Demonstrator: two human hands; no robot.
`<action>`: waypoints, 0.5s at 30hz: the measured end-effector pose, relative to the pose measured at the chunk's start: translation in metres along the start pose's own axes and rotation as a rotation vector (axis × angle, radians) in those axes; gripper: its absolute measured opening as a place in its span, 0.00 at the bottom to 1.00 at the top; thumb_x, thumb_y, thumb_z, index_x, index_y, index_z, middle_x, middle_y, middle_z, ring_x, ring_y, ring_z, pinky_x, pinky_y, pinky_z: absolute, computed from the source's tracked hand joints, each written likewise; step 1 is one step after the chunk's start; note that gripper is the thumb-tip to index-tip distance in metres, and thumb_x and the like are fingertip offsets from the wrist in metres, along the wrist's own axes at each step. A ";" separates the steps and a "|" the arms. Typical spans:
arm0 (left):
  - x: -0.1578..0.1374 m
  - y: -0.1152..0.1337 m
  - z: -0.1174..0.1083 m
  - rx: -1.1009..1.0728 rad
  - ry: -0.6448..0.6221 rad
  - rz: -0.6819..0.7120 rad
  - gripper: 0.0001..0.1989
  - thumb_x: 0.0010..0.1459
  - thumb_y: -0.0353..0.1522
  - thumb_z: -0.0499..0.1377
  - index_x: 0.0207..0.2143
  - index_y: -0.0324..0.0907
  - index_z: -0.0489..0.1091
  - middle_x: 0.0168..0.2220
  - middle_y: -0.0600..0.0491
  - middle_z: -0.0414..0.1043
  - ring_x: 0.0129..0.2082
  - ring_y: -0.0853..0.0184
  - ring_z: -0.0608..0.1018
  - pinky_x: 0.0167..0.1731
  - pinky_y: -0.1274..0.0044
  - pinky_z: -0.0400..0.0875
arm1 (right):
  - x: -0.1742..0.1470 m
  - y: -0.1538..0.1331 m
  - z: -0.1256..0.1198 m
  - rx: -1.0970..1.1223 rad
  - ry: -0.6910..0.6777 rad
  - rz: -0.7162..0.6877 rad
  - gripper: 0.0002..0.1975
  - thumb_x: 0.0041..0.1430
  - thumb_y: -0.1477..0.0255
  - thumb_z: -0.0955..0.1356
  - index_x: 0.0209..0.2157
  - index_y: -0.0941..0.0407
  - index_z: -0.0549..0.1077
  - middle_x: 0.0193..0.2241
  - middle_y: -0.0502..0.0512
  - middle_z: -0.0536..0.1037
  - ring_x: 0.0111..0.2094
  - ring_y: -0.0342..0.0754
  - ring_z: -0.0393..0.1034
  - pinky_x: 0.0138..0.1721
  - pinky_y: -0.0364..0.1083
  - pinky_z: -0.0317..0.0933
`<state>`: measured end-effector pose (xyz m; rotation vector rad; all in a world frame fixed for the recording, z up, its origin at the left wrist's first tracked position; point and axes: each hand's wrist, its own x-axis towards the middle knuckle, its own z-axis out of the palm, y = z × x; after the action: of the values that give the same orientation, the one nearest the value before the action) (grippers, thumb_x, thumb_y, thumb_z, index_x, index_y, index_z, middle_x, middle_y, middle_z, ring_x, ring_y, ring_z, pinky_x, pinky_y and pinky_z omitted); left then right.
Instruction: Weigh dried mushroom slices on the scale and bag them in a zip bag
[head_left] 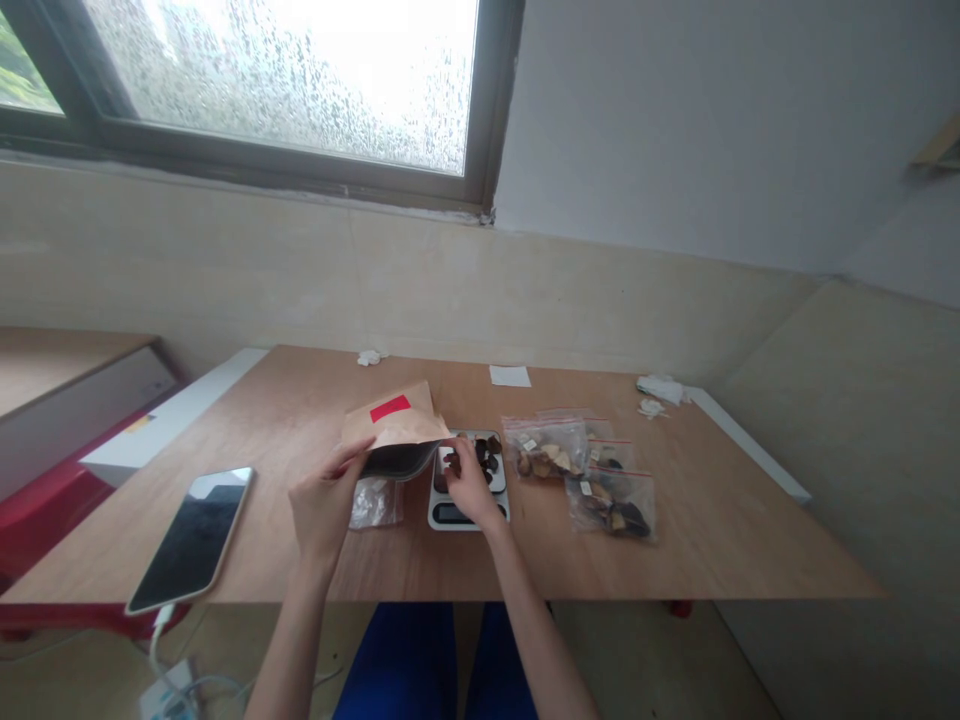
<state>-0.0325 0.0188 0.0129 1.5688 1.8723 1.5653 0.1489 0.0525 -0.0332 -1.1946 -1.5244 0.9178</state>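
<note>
A kraft paper pouch [360,428] with a red label tilts over the table, its dark mouth gaping toward me. My left hand [326,505] grips the pouch's near left edge. At its right corner, my right hand [471,485] is closed on the rim, with the fingertips partly hidden. Directly under that hand stands a white kitchen scale [433,515], its display partly covered by the hand. Dark dried pieces, like sliced mushrooms [491,462], lie on the scale's plate. Clear empty-looking plastic bags [377,505] lie beneath the pouch.
Several zip bags [551,450] of dried slices lie right of the scale. A phone [191,540] with a charging cable [157,640] rests at the left front edge. White paper [510,376] and crumpled tissues [661,389] lie along the back.
</note>
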 end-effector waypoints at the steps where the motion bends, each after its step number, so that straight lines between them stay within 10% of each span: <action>1: 0.000 0.000 -0.001 0.002 -0.001 0.003 0.10 0.51 0.39 0.58 0.35 0.49 0.77 0.32 0.58 0.79 0.33 0.65 0.80 0.27 0.80 0.71 | 0.000 0.002 0.002 -0.116 -0.008 -0.067 0.24 0.44 0.89 0.58 0.42 0.57 0.68 0.44 0.58 0.65 0.46 0.47 0.62 0.51 0.49 0.57; 7: 0.001 0.001 -0.002 -0.011 0.009 0.014 0.11 0.51 0.39 0.58 0.34 0.49 0.77 0.32 0.58 0.79 0.32 0.65 0.80 0.26 0.80 0.71 | -0.005 0.009 0.008 -0.545 -0.088 -0.152 0.32 0.37 0.93 0.56 0.43 0.57 0.69 0.44 0.59 0.62 0.48 0.53 0.57 0.50 0.55 0.55; 15: 0.000 -0.003 0.001 -0.012 -0.001 0.015 0.11 0.51 0.40 0.58 0.34 0.49 0.77 0.30 0.58 0.79 0.30 0.66 0.80 0.24 0.81 0.69 | -0.004 0.010 0.009 -0.567 -0.017 -0.164 0.18 0.50 0.82 0.60 0.43 0.57 0.68 0.44 0.60 0.60 0.48 0.55 0.56 0.50 0.58 0.52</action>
<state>-0.0333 0.0198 0.0106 1.5823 1.8510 1.5784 0.1432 0.0509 -0.0453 -1.4221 -1.9361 0.3912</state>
